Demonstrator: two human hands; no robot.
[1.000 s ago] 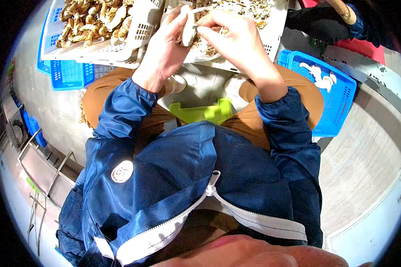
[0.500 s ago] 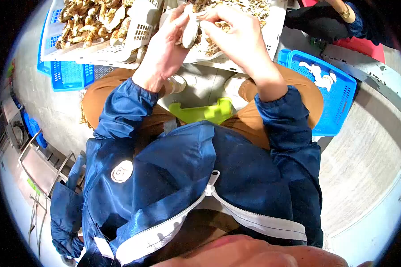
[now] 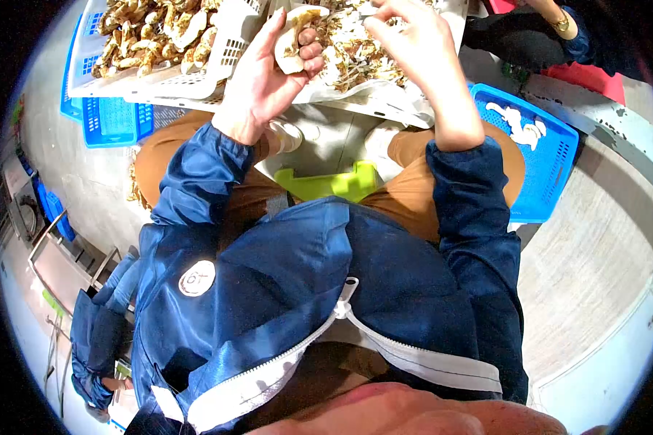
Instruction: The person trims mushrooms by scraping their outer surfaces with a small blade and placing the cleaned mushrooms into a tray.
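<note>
A pale, partly peeled mushroom (image 3: 289,45) with some brown skin at its top lies across my left hand (image 3: 265,83), whose fingers curl around it. Up to the right, my right hand (image 3: 417,40) hangs over the white tray (image 3: 406,116), apart from the mushroom. Its thumb and fingers are spread, and I see nothing between them. Below both hands, the tray holds a heap of brown and whitish peelings (image 3: 348,54). To the left, a white perforated basket (image 3: 232,54) is filled with brown, unpeeled mushrooms (image 3: 159,32).
A blue basket (image 3: 544,181) at the right holds a few white mushrooms (image 3: 519,125). Another blue basket (image 3: 116,123) sits under the left one. A lime-green plastic piece (image 3: 330,185) lies between my legs. Other people are at upper right (image 3: 530,36) and lower left (image 3: 98,337).
My right hand has left the mushroom and moved right, its fingers opening. My left hand keeps the mushroom, now turned with its pale side showing. The person at lower left has shifted.
</note>
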